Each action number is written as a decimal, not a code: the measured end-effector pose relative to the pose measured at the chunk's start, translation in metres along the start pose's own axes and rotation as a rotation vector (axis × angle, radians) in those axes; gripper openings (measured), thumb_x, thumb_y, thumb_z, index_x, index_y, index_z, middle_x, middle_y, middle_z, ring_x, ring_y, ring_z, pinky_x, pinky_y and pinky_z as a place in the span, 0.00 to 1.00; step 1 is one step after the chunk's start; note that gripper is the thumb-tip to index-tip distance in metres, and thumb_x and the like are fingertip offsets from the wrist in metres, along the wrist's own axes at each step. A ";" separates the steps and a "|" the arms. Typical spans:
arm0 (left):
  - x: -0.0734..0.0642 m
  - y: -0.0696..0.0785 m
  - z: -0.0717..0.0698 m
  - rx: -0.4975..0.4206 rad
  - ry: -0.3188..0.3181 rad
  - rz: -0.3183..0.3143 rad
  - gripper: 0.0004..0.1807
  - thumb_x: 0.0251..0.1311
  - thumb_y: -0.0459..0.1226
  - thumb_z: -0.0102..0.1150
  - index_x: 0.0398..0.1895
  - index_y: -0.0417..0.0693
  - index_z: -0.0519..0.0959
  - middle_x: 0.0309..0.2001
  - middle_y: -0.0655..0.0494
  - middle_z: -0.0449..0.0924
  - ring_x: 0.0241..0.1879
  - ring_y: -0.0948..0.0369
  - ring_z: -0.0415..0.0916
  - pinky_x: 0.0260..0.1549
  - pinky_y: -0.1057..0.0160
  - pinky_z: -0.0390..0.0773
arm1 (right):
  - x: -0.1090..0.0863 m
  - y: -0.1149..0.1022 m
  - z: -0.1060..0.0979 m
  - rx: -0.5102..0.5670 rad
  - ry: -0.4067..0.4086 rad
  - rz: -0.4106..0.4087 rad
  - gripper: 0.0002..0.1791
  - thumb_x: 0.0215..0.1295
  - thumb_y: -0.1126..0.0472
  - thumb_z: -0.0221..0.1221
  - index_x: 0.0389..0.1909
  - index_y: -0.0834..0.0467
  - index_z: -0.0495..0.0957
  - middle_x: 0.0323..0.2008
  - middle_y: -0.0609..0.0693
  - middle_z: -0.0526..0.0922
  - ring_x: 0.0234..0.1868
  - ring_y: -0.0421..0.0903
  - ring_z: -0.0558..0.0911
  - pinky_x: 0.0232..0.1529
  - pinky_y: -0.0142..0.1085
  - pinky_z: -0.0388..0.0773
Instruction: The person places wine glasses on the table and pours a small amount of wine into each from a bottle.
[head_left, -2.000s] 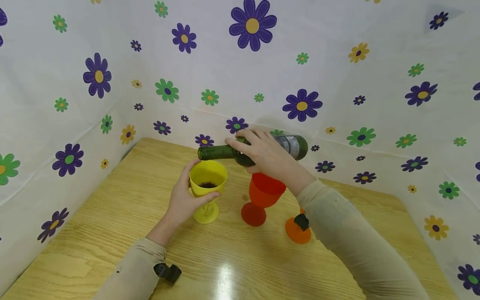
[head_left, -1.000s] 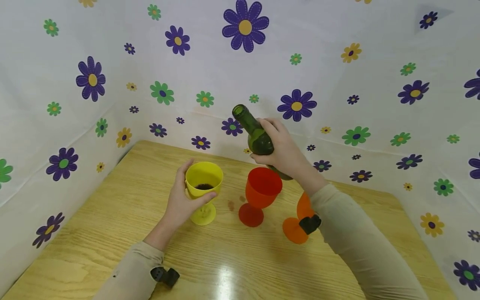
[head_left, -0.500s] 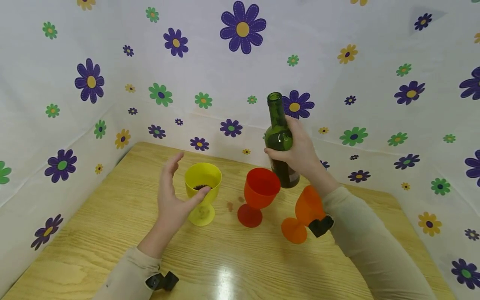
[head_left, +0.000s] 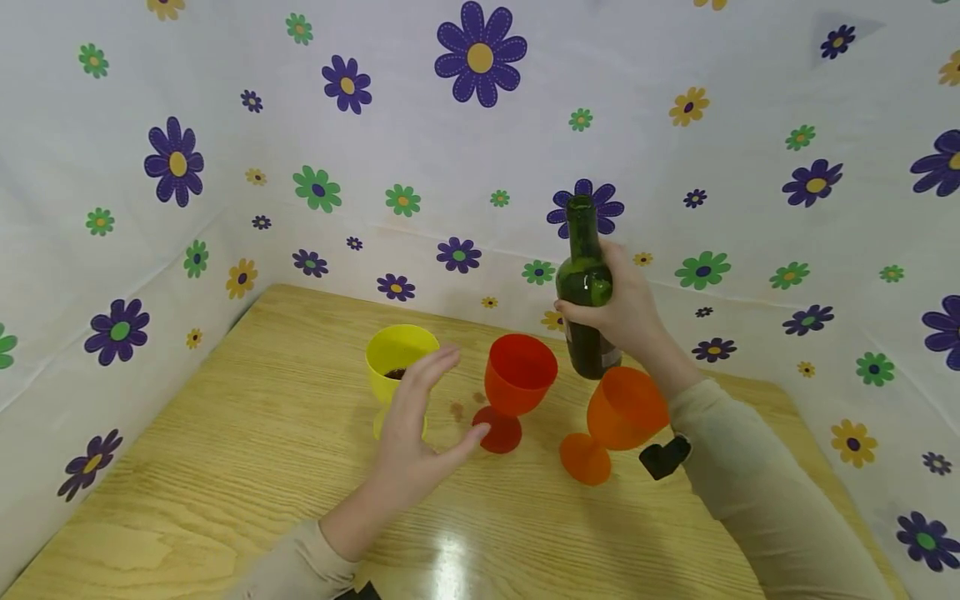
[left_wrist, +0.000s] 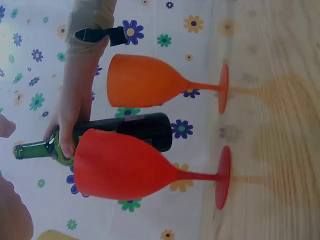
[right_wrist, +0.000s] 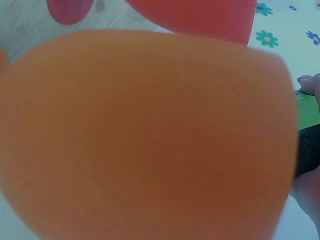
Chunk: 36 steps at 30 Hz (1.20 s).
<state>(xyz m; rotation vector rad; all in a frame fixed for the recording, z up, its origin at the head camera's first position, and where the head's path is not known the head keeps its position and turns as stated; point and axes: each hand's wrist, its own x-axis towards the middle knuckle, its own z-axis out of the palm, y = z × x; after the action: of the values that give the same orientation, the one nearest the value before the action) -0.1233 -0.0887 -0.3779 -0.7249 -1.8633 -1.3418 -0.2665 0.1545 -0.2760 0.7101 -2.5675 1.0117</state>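
Observation:
My right hand (head_left: 630,304) grips a green wine bottle (head_left: 585,279) round its shoulder and body. The bottle stands upright behind the red and orange goblets, and in the left wrist view it is held clear above the tabletop. With fingers and thumb spread, my left hand (head_left: 420,433) hovers in front of the yellow goblet (head_left: 381,367) and left of the red goblet (head_left: 517,379), holding nothing. Dark liquid shows inside the yellow goblet, whose stem is partly hidden by that hand. Largest in the right wrist view is the orange goblet (right_wrist: 150,135).
All three goblets stand in a row on a wooden table (head_left: 225,467). Small brownish wet spots (head_left: 457,410) lie between the yellow and red goblets. A white flower-patterned cloth (head_left: 420,125) hangs behind the table and along its sides.
The bottle has gone from tipped over the yellow goblet to upright, shifting right in my right hand. My left hand has let go of the yellow goblet and moved right, towards the red one.

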 end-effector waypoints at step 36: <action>0.020 -0.030 0.073 -0.038 -0.132 -0.630 0.58 0.45 0.52 0.73 0.74 0.48 0.48 0.70 0.51 0.54 0.65 0.53 0.59 0.56 0.48 0.70 | -0.025 0.040 -0.025 -0.309 -0.070 -0.350 0.40 0.38 0.69 0.77 0.56 0.63 0.69 0.54 0.63 0.67 0.53 0.62 0.70 0.47 0.58 0.76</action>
<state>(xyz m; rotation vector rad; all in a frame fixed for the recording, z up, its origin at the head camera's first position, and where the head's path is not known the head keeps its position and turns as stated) -0.1752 -0.0276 -0.3929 -0.2423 -2.2863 -1.7451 -0.2650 0.2052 -0.2911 1.0682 -2.4552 0.4761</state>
